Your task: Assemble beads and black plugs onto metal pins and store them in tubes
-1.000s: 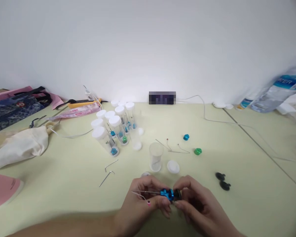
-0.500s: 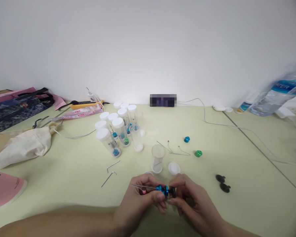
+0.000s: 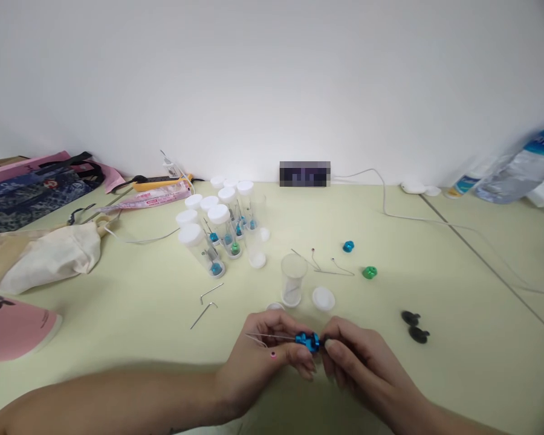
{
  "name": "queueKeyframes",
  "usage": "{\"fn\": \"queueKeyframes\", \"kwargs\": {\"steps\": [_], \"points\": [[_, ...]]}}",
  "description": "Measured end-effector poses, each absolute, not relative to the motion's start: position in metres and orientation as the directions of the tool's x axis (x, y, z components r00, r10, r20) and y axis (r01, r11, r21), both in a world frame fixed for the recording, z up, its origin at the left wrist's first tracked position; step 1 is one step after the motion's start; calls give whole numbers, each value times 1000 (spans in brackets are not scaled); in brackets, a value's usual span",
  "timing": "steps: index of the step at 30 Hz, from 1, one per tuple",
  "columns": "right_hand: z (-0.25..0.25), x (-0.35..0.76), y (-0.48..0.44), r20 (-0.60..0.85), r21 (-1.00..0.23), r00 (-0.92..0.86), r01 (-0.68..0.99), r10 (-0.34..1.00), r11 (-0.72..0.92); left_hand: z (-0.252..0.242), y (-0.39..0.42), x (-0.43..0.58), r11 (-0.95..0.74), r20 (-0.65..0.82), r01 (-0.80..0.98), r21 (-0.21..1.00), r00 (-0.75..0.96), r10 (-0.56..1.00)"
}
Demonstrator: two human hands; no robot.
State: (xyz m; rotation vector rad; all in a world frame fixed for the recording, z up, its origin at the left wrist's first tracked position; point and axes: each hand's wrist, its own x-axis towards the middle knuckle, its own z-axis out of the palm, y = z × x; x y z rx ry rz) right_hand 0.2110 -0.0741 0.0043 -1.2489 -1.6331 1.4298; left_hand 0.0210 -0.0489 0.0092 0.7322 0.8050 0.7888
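My left hand (image 3: 258, 356) pinches a small blue metal fitting (image 3: 307, 341) between thumb and fingers. A thin bent wire (image 3: 272, 336) runs leftward from the fitting over the hand, and a pink bead-like tip (image 3: 273, 354) shows by the thumb. At the fitting's right end, my right hand (image 3: 360, 356) is closed on a small black knob-like piece (image 3: 325, 341), mostly covered by the fingertips. Just beyond the hands stand an uncapped clear tube (image 3: 294, 275) and a white cap (image 3: 323, 298). Two black pieces (image 3: 414, 327) lie to the right.
Several white-capped tubes (image 3: 191, 235) with coloured fittings stand left of centre. Two hex keys (image 3: 204, 315) lie before them. Loose wires (image 3: 330, 272), a blue fitting (image 3: 348, 246) and a green fitting (image 3: 370, 272) lie beyond my hands. A pink cup (image 3: 18, 329) is far left.
The view has shifted slightly. The blue fitting has turned in my left hand, and my right fingers now cover more of the black piece.
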Motion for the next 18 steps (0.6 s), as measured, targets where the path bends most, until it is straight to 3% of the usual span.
{"fn": "queueKeyframes", "kwargs": {"steps": [13, 18], "points": [[4, 213, -75, -74, -983, -342, 185, 937, -10, 6, -48, 19, 475, -274, -358, 804, 487, 829], [1, 214, -74, -114, -967, -371, 254, 922, -17, 8, -47, 18, 484, -272, -367, 794, 498, 824]]}}
